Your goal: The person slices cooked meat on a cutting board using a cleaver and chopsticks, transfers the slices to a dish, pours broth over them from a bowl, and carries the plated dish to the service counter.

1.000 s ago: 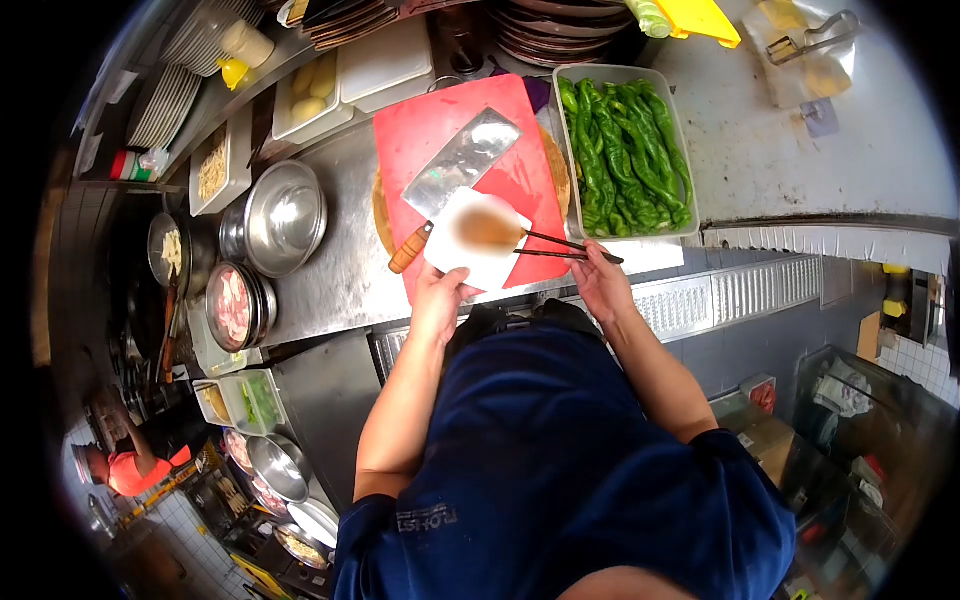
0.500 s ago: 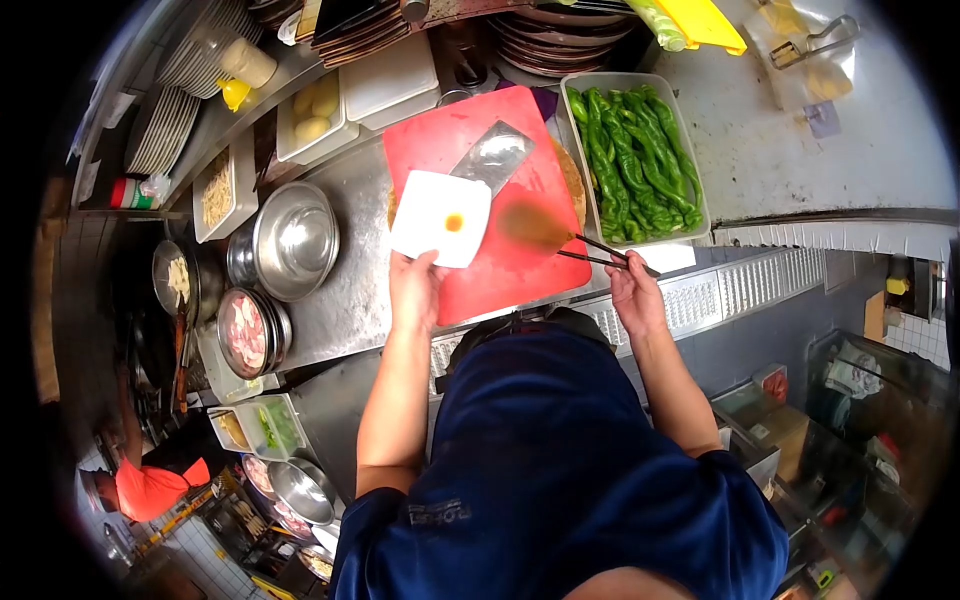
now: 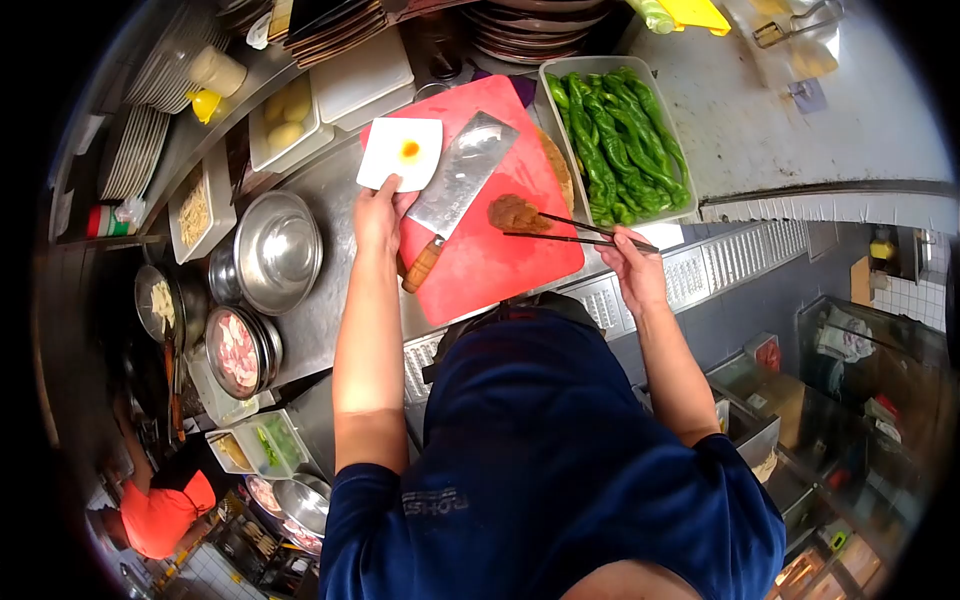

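My left hand is closed on the near edge of a square white plate, which bears a small orange-brown stain. My right hand grips dark chopsticks; their tips touch a brown piece of food at the right part of the red cutting board. Between plate and food lies a cleaver with a wooden handle, its blade flat on the board.
A tub of green peppers stands right of the board. Metal bowls and a bowl of sliced meat are at the left. A person in an orange shirt is at the lower left.
The plate, first under the brown food, has moved left and up with my left hand. The food has come off it and is now over the board by the chopsticks.
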Demonstrator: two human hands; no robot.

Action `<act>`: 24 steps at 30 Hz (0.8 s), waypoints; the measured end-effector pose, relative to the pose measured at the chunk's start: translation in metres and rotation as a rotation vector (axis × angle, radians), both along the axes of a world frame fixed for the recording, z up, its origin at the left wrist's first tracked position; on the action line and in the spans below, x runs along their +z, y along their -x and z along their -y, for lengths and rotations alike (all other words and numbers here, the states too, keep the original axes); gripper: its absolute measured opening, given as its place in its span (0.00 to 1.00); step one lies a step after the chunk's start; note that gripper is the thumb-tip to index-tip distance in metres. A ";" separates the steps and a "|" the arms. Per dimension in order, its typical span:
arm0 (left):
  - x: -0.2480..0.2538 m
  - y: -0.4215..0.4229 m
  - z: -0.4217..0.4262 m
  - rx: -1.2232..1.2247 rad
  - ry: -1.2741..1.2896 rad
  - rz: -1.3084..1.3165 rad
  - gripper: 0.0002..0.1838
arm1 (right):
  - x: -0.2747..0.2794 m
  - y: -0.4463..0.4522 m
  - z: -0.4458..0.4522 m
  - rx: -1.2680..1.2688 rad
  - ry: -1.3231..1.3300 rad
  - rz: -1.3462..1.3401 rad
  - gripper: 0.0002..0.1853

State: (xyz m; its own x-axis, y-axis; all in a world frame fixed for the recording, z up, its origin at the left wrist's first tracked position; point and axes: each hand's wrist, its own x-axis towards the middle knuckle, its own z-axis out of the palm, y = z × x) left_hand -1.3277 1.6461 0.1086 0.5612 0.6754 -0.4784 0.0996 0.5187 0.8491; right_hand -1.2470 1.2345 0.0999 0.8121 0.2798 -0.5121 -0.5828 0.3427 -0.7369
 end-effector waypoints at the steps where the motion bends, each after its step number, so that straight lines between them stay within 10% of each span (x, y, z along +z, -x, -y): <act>1: 0.001 0.006 0.005 -0.004 0.000 -0.016 0.18 | 0.006 -0.001 0.001 0.013 0.031 0.028 0.14; 4: -0.001 0.045 0.031 -0.030 -0.314 -0.141 0.20 | 0.028 -0.001 0.005 0.032 0.124 0.107 0.14; 7: 0.014 0.074 0.076 -0.320 -1.383 -0.364 0.21 | 0.041 0.000 0.010 0.058 0.164 0.225 0.13; 10: 0.023 0.080 0.102 -0.588 -1.587 -0.436 0.27 | 0.051 -0.003 0.001 0.080 0.221 0.287 0.13; 24: 0.070 0.121 0.136 -0.527 -0.913 -0.422 0.22 | 0.046 -0.002 -0.023 0.012 0.171 0.172 0.13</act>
State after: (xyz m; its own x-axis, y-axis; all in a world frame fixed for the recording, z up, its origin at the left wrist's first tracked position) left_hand -1.4485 1.5104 0.1786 0.7892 0.5964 -0.1466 0.4903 -0.4679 0.7353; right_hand -1.2451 1.2577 0.1456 0.8888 0.2106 -0.4071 -0.4466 0.1983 -0.8725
